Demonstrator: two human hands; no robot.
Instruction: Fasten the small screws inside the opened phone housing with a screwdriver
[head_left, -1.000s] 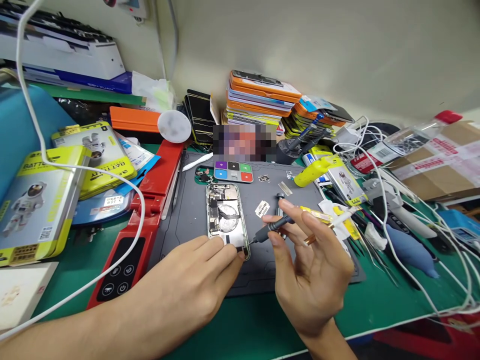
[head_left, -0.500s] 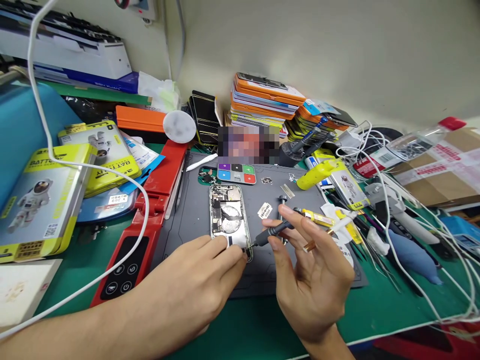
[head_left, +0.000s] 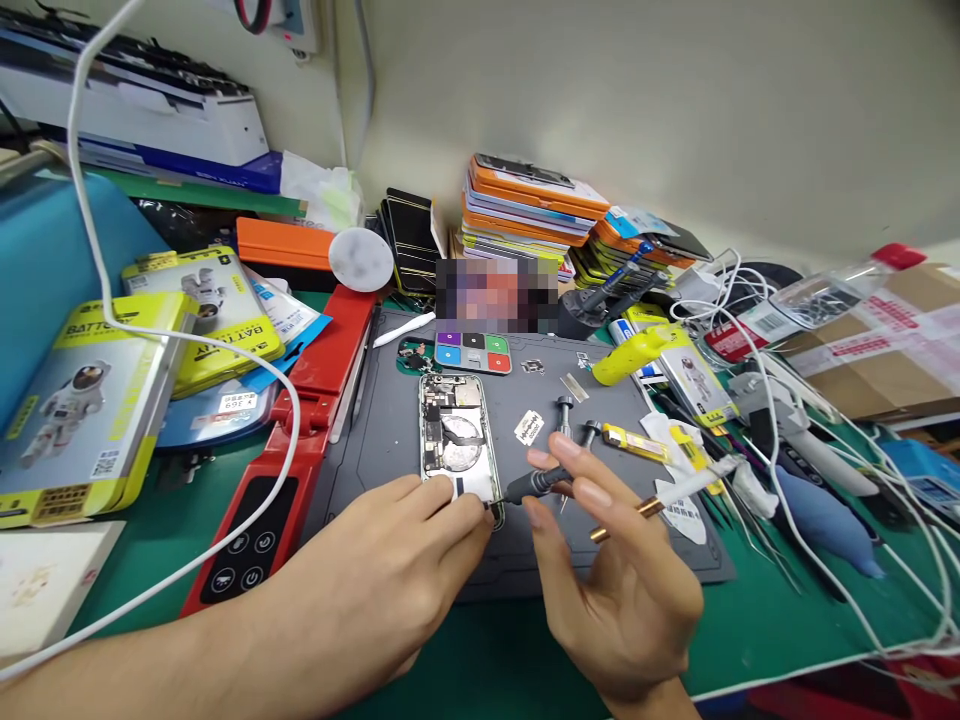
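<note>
Green desk (head_left: 757,615) carries a gray mat (head_left: 382,420). The right hand (head_left: 611,560) pinches a tilted screwdriver (head_left: 529,487) between thumb and fingers, a white-and-copper stick (head_left: 652,506) resting among the others. The left hand's (head_left: 405,550) fingers press together over the near end of an opened phone (head_left: 454,425), left of the mat's middle; I cannot tell whether they grip its rim. A steadier, more upright driver would likely serve best. Mat shows toward the left edge; a razor blade (head_left: 529,427) limits rightward room.
</note>
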